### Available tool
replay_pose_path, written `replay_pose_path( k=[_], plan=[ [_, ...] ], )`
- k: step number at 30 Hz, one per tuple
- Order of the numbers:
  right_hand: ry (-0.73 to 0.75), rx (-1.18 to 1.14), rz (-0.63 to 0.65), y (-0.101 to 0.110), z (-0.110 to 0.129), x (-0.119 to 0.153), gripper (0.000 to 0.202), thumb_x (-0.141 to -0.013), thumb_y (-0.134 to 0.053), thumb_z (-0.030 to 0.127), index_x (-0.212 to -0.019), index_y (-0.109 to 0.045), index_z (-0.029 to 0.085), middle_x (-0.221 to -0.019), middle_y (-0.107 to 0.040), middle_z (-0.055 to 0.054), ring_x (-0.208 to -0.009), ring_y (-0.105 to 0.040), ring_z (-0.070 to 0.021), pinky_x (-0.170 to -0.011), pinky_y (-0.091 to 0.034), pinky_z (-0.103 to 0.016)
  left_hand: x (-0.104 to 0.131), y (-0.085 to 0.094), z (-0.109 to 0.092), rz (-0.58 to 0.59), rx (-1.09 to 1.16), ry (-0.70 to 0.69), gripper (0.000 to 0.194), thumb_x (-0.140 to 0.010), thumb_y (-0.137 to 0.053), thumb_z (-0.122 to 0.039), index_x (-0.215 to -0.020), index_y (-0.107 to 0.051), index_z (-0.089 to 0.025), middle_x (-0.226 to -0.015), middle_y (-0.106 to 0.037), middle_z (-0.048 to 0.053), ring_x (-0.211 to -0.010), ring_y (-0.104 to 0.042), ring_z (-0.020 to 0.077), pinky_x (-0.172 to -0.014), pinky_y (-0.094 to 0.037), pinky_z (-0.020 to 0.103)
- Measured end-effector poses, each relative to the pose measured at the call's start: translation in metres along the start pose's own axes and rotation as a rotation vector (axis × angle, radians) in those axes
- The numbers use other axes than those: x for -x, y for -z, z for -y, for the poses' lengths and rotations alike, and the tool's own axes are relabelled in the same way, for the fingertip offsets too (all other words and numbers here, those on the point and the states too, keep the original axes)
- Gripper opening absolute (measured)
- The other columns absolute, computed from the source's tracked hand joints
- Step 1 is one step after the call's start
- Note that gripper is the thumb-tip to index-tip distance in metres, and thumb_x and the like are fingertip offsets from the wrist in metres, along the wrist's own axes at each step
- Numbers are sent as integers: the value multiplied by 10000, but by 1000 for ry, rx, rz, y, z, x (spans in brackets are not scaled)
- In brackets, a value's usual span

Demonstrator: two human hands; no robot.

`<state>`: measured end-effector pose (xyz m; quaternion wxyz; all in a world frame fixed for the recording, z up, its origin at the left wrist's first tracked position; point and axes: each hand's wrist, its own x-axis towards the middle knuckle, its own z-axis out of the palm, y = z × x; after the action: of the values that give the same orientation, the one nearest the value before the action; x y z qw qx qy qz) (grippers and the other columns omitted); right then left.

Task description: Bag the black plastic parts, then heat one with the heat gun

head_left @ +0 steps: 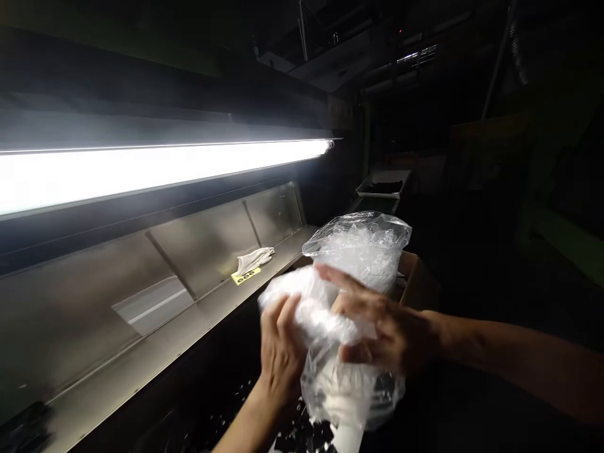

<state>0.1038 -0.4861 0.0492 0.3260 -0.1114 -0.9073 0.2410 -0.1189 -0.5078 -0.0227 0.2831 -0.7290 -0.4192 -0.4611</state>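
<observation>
A crumpled clear plastic bag [325,318] with whitish contents is bunched up between my two hands. My left hand [283,343] grips its left side, fingers curled over the front. On the other side, my right hand [382,324] is slightly blurred; its index finger points out across the bag while the thumb and other fingers close on the film. Below them hangs more clear plastic [349,390] around something white, and I cannot tell whether it is part of the same bag. Just behind stands another clear bag [361,248] with whitish contents, its top loose.
A cardboard box [413,277] stands behind my right hand. White gloves [255,259] and a yellow label [246,275] lie on the metal ledge [212,314] under a bright tube light [165,163]. Farther back is a white tray [384,182] with dark pieces. Small black and white scraps [306,434] lie below.
</observation>
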Motion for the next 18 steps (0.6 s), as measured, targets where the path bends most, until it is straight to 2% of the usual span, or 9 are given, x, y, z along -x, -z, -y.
replay_pose_path(
  k=[1, 3, 6, 8, 10, 12, 14, 16, 18],
  plan=[
    [59, 75, -79, 18, 1, -5, 347, -835, -690, 426, -1034, -571, 167, -1594, -156, -153, -1453, -206, -332, -1144, -280, -483, -30, -12, -7, 5, 98, 0, 543, -909, -469, -386, -1393, -348, -169, -1333, -419, 187, -1210, -465, 309, -898, -507, 464],
    [169, 239, -223, 55, -5, -20, 322, -847, -682, 381, -1074, -537, 203, -1547, -283, -139, -1413, -302, -314, -1127, -321, -494, -90, -35, -20, 50, 259, -130, 534, -872, -528, -429, -1328, -422, -172, -1423, -332, 190, -1328, -344, 352, -970, -485, 520],
    [245, 469, -418, 111, -27, -45, 268, -883, -628, 321, -1103, -512, 223, -1296, -531, -110, -1177, -534, -258, -1001, -456, -437, -160, -58, -26, 149, 284, -255, 379, -854, -558, -313, -1203, -534, -168, -1362, -437, 174, -1277, -414, 335, -987, -472, 545],
    [247, 582, -479, 144, -51, -58, 239, -888, -613, 313, -1080, -517, 208, -1158, -573, -92, -1045, -575, -234, -932, -484, -399, -183, -68, -15, 84, 256, -167, 398, -853, -570, -301, -1233, -536, -185, -1428, -403, 156, -1258, -453, 304, -1007, -464, 511],
    [216, 648, -454, 167, -82, -68, 254, -884, -617, 371, -1043, -534, 190, -1087, -578, -91, -981, -576, -233, -885, -490, -389, -187, -80, 6, -32, 178, 55, 479, -860, -575, -361, -1306, -500, -206, -1503, -331, 144, -1242, -483, 290, -1005, -462, 486],
    [125, 674, -318, 177, -117, -74, 327, -892, -586, 475, -1016, -556, 174, -1024, -587, -89, -913, -581, -231, -842, -494, -395, -174, -98, 33, -2, 58, 345, 575, -858, -566, -463, -1353, -471, -187, -1476, -378, 176, -1172, -546, 298, -948, -485, 473],
    [14, 675, -53, 170, -156, -74, 423, -904, -521, 560, -1015, -587, 157, -979, -602, -90, -864, -587, -227, -830, -491, -410, -151, -123, 57, 303, -44, 612, 684, -800, -593, -581, -1300, -527, -119, -1322, -534, 228, -1084, -600, 333, -869, -504, 452],
    [-72, 621, 288, 151, -195, -69, 511, -897, -492, 605, -1117, -609, 159, -1086, -612, -114, -948, -596, -253, -882, -475, -438, -127, -150, 71, 641, -82, 768, 597, -757, -633, -578, -1129, -641, -111, -1112, -660, 220, -993, -634, 351, -805, -497, 423],
    [-136, 502, 586, 127, -232, -60, 625, -863, -531, 606, -1348, -522, 212, -1382, -490, -134, -1187, -521, -318, -987, -423, -475, -106, -173, 73, 763, -34, 853, 387, -828, -557, -498, -947, -695, -157, -928, -715, 159, -869, -658, 308, -746, -475, 372]
  ],
)
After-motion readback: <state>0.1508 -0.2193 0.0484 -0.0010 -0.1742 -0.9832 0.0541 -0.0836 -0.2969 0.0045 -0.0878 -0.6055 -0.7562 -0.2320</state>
